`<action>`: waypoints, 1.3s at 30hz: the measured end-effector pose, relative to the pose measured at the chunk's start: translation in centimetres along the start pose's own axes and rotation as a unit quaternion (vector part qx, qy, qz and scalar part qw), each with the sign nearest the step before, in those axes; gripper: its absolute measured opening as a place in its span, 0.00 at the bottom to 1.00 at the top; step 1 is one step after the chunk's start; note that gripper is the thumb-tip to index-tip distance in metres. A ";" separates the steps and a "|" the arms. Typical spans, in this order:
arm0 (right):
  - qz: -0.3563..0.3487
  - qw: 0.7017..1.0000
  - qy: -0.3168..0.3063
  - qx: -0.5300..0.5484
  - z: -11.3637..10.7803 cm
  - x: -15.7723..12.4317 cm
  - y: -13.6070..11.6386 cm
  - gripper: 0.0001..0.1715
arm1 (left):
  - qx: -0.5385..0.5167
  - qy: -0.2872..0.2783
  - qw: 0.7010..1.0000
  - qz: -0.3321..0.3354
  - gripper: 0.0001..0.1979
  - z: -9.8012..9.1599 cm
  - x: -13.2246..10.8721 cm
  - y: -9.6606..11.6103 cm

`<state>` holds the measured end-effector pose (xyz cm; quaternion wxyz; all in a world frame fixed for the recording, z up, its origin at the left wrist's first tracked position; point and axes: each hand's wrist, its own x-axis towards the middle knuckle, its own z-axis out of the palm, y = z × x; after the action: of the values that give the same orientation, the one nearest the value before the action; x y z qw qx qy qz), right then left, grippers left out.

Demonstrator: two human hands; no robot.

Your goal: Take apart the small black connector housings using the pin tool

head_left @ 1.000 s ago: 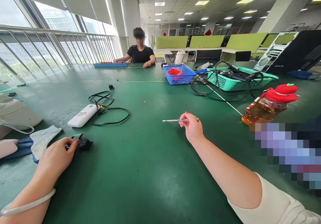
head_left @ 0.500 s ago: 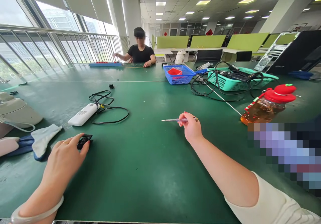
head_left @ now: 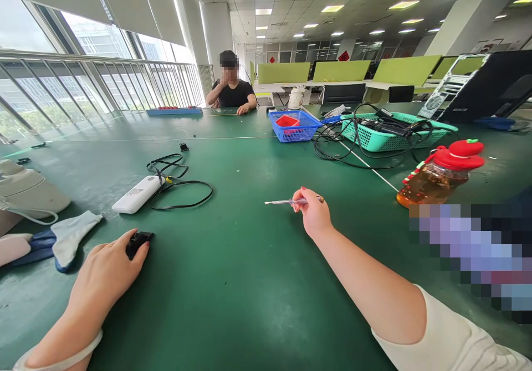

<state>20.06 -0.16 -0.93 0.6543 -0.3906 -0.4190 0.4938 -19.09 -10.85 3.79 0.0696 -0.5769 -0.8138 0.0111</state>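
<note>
My left hand (head_left: 110,263) is closed round a small black plastic part (head_left: 138,242) low over the green table (head_left: 233,315), at the left. The part's exact kind I cannot make out, since the fingers cover some of it. In my right hand (head_left: 312,210) is a slim screwdriver (head_left: 279,202) with a clear handle, pinched between thumb and fingers. Its metal shaft points left, roughly level, over the middle of the table. The two hands are well apart.
Left of centre lie a white power bank (head_left: 137,195) and a black cable (head_left: 183,207). Gloves (head_left: 75,238) rest at the left edge. A bottle (head_left: 438,177), a blue basket (head_left: 295,133) and a green basket (head_left: 374,143) stand right. Another person (head_left: 233,91) sits opposite.
The black part has turned in my left hand and now shows a flatter face. My right hand keeps its hold on the screwdriver. Opposite, the other person has raised a hand to the face.
</note>
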 end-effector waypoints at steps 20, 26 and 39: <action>0.155 0.969 -0.179 0.070 -0.5 0.7 -0.1 0.40 | -0.209 -0.029 0.856 0.471 0.13 -1.8 3.5 21.3; 0.139 0.973 -0.172 0.064 -0.3 0.3 -0.2 0.36 | -0.259 -0.026 0.852 0.455 0.17 1.2 4.8 23.5; -0.329 0.846 -0.243 -0.342 0.4 -3.1 -2.6 0.13 | -0.375 -0.057 0.843 0.380 0.18 2.8 6.5 22.6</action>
<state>20.05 -3.64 1.11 0.4807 -0.2968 -0.8106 0.1542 -0.35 3.01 -0.59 -0.2085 -0.8215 -0.4751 -0.2364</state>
